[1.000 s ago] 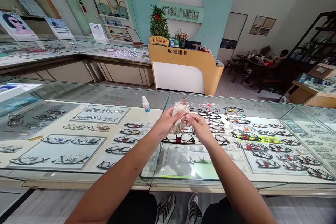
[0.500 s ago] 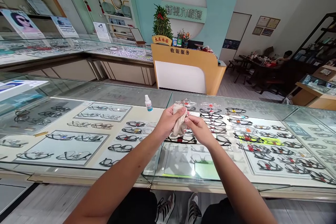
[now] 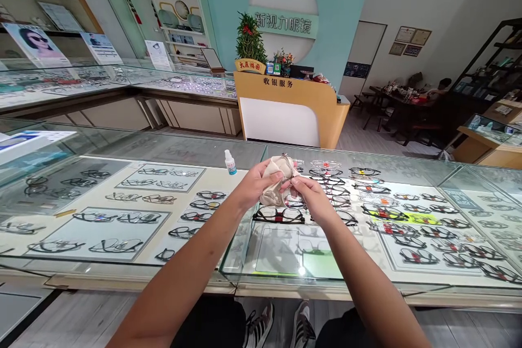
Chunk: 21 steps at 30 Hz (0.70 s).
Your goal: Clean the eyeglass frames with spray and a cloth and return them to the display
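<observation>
Compared with half a second ago, the pale cleaning cloth [image 3: 277, 169] is bunched wider and opened toward the upper side, and more of a thin-rimmed pair of eyeglasses [image 3: 291, 167] shows along its right edge; the frame is thus less wrapped than before. Both are at the centre of the frame, held above the glass display case [image 3: 272, 261]. The left hand [image 3: 260, 182] is closed on the cloth, thumb on top. The right hand [image 3: 309, 191] pinches the eyeglasses with its fingertips; exactly which part is too small to tell.

A small white spray bottle [image 3: 230, 163] stands upright on the case, left of the hands. Under the glass lie rows of spectacle frames, a black one with a red tag [image 3: 278, 215] just below the cloth. Behind, a wooden cashier counter [image 3: 285, 91] fronts a teal wall; a person sits at a dark table, upper right.
</observation>
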{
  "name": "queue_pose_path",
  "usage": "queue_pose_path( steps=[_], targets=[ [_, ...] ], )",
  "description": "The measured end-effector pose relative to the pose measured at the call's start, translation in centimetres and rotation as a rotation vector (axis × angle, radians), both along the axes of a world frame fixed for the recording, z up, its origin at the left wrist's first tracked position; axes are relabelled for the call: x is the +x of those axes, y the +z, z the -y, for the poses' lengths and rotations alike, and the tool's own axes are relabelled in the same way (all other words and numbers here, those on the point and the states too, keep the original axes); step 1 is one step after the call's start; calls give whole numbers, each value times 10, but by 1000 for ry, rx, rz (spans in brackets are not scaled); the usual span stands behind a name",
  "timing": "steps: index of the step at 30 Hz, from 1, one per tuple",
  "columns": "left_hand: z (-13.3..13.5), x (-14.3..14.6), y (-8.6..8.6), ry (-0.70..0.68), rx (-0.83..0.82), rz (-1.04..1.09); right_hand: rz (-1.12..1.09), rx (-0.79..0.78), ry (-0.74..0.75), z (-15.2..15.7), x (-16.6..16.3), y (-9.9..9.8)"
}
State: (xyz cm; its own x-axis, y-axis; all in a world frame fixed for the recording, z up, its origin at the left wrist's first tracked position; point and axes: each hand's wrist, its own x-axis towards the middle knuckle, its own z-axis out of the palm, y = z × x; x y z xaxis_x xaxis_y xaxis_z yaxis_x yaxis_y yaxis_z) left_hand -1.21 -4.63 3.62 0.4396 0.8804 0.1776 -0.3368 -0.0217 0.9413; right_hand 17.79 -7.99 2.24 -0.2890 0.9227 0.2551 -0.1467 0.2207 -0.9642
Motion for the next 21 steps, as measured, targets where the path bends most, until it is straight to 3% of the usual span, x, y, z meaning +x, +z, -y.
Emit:
queue_pose_path(
  steps=[9, 16, 21],
  targets=[
    [3, 20, -5, 286, -79, 41, 109, 20, 2, 2, -11, -10],
    [-1, 6, -1, 57, -71, 57, 5, 9, -42, -1, -1, -2],
    [5, 15, -5, 140, -23, 48, 29, 14, -36, 1, -7, -4]
  ],
)
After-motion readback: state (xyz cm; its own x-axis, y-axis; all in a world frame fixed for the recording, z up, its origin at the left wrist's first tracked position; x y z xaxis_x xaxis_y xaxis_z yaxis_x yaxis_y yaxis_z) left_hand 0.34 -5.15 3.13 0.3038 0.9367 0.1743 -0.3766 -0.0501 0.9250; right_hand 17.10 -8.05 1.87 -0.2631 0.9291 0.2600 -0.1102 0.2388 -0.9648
